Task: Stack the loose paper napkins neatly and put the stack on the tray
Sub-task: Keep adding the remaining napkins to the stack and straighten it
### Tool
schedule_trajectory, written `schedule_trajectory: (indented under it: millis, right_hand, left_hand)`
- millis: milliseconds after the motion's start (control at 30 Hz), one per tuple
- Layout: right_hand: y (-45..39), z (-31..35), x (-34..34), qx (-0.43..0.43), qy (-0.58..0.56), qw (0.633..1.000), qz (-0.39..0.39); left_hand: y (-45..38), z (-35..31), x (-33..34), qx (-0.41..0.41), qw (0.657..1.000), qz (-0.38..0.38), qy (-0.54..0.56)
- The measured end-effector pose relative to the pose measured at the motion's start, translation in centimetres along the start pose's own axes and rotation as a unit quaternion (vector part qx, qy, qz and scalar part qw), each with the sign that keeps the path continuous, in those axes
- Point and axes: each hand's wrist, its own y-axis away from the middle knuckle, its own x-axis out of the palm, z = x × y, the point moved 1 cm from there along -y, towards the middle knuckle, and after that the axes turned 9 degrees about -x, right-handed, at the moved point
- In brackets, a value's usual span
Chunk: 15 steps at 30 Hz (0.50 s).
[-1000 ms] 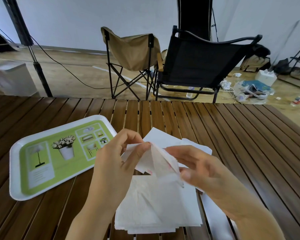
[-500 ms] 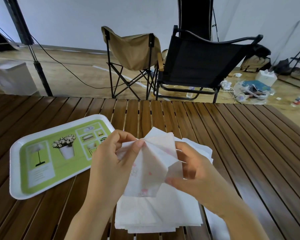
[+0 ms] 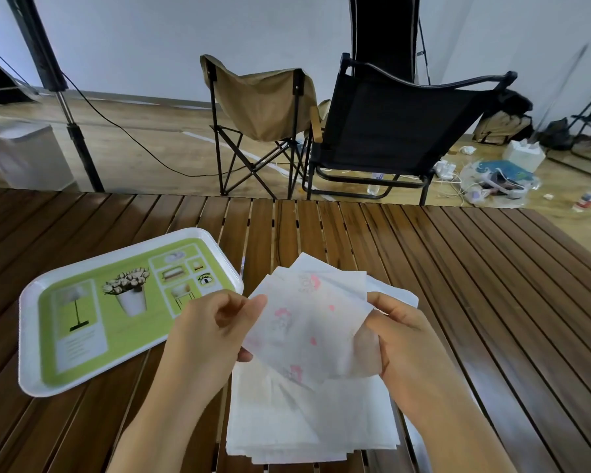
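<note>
We're over the slatted wooden table (image 3: 458,302), and the green tray (image 3: 41,380) sits on it just left of the stack of napkins (image 3: 307,425), the stack not yet on the tray; above that stack we hold one pink-printed napkin (image 3: 307,322) spread between both hands. The left hand (image 3: 212,336) pinches its left edge, thumb and fingers clamped on the paper; the right hand (image 3: 400,339) grips the right edge, fingers curled behind it.

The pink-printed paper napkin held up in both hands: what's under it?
Under the pink-printed paper napkin lies a white napkin pile on the slatted wooden table. The pile's middle is hidden.
</note>
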Motion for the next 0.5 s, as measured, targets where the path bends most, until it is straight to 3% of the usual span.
schedule_trajectory:
  millis: [133, 233, 333, 400, 500]
  right_hand:
    - [-0.5, -1.0, 0.0, 0.037, -0.080, 0.996, -0.001]
    - [-0.7, -1.0, -0.1, 0.052, -0.131, 0.990, 0.002]
    - [-0.5, -0.8, -0.1, 0.051, -0.132, 0.990, 0.011]
    - [-0.4, -0.7, 0.0, 0.059, -0.143, 0.988, 0.007]
    - [-0.4, -0.4, 0.1, 0.076, -0.184, 0.980, 0.010]
  left_hand:
    - [0.6, -0.4, 0.3, -0.038, 0.997, 0.060, 0.023]
    - [0.9, -0.8, 0.5, -0.090, 0.984, 0.115, 0.101]
    - [1.1, -1.2, 0.4, -0.156, 0.936, 0.195, 0.248]
    - [1.2, -1.5, 0.2, -0.193, 0.892, 0.208, 0.353]
    - [1.3, -1.7, 0.4, -0.221, 0.854, 0.226, 0.413]
